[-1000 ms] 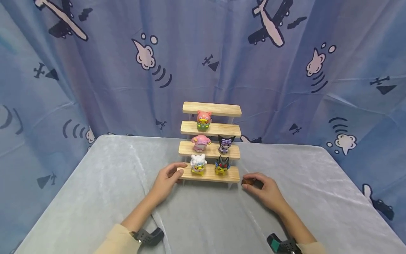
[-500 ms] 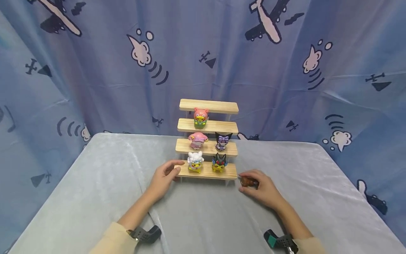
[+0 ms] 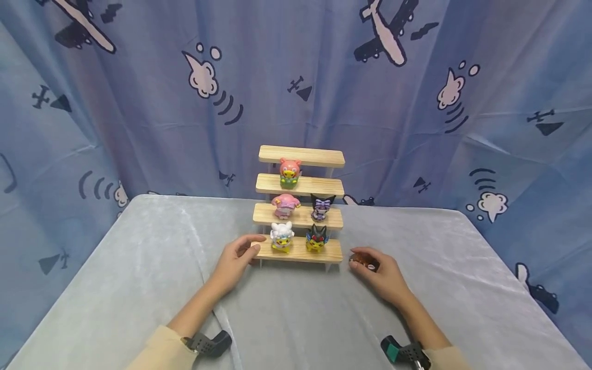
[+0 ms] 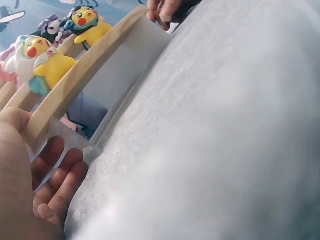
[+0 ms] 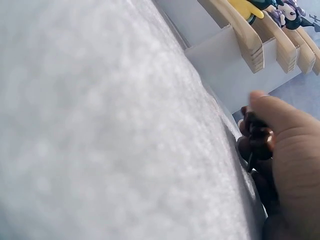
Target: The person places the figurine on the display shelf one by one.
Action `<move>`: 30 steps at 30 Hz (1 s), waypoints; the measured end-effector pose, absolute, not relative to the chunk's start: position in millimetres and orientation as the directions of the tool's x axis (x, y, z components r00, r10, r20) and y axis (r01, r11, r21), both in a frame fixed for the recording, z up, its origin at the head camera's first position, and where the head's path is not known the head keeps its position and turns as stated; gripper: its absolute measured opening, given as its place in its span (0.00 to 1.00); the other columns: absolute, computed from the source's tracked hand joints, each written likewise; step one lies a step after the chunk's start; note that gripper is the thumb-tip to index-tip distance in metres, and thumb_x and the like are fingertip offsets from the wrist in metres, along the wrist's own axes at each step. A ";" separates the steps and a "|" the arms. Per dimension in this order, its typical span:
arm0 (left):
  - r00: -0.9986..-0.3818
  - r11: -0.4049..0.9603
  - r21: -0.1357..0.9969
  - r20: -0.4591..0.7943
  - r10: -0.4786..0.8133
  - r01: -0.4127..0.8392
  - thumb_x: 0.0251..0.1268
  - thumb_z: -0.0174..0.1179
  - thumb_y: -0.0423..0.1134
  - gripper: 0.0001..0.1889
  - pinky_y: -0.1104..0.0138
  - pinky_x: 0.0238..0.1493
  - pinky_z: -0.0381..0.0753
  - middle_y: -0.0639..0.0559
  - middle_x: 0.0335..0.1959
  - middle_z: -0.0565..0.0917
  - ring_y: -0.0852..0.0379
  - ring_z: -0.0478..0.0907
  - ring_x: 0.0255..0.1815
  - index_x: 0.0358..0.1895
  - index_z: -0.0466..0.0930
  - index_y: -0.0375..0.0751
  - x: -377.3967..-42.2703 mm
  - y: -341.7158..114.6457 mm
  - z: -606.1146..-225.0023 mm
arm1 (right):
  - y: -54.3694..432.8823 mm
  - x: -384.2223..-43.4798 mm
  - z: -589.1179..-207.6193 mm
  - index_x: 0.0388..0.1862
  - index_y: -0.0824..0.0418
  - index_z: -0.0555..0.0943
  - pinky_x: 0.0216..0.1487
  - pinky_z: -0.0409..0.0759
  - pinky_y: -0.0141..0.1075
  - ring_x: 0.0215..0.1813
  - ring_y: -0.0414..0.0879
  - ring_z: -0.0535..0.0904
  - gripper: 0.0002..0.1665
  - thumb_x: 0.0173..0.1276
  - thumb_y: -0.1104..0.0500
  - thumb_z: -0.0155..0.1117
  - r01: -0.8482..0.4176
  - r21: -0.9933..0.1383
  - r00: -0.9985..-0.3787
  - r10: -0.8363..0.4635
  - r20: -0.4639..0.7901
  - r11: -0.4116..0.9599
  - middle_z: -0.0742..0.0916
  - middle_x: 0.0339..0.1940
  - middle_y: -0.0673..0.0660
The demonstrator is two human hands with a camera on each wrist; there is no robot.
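In the head view, a tiered wooden display stand (image 3: 334, 251) with clear side panels stands on the cloth. My left hand (image 3: 233, 263) grips the left end of its lowest shelf; the left wrist view has the thumb on the wood and the fingers around the side panel (image 4: 75, 135). Right of the stand, my right hand (image 3: 387, 277) holds a small glossy brown figurine (image 3: 363, 261) low over the cloth, partly covered by the fingers. On the lowest shelf are a white-hooded figurine (image 3: 281, 237) and a black-eared one (image 3: 316, 238).
A pink figurine (image 3: 285, 205) and a black-and-purple one (image 3: 321, 207) share the second shelf. One coral figurine (image 3: 290, 172) is on the third shelf, below the bare top shelf (image 3: 301, 155). Behind the grey cloth-covered table (image 3: 139, 267) hangs a blue patterned curtain (image 3: 259, 61).
The head view has shifted slightly, so the whole scene lies further left. In the right hand the brown figurine has turned, showing a pale spot. My left hand keeps its hold on the stand.
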State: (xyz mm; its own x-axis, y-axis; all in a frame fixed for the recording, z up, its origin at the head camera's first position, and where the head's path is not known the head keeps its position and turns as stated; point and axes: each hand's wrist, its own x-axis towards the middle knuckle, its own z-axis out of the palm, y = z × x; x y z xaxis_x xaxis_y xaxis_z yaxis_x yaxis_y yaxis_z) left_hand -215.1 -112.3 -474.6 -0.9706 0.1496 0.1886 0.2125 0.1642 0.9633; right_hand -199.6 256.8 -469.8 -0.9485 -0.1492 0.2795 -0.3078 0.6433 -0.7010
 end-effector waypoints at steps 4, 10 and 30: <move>-0.972 0.164 0.964 0.188 0.143 0.211 0.75 0.56 0.37 0.14 0.67 0.40 0.86 0.38 0.58 0.83 0.64 0.81 0.37 0.57 0.82 0.36 -214.2 -112.7 -474.2 | 255.0 -199.9 -469.3 0.56 0.60 0.83 0.40 0.80 0.27 0.40 0.31 0.82 0.16 0.73 0.55 0.66 -0.282 -0.736 -0.953 -0.090 0.290 0.615 0.90 0.43 0.55; -0.971 0.162 0.963 0.192 0.145 0.215 0.75 0.57 0.37 0.14 0.67 0.40 0.86 0.38 0.58 0.83 0.65 0.81 0.37 0.56 0.82 0.36 -214.0 -112.4 -474.1 | 254.6 -199.0 -468.6 0.57 0.62 0.81 0.40 0.79 0.24 0.40 0.29 0.81 0.17 0.73 0.58 0.65 -0.292 -0.757 -0.946 -0.059 0.319 0.584 0.91 0.44 0.59; -0.972 0.163 0.965 0.183 0.145 0.206 0.75 0.56 0.37 0.14 0.68 0.41 0.86 0.38 0.59 0.83 0.65 0.82 0.39 0.57 0.82 0.36 -214.1 -112.2 -475.0 | 259.8 -202.5 -472.6 0.48 0.64 0.86 0.34 0.81 0.24 0.33 0.29 0.80 0.11 0.68 0.62 0.70 -0.301 -0.814 -0.942 -0.020 0.336 0.497 0.90 0.44 0.64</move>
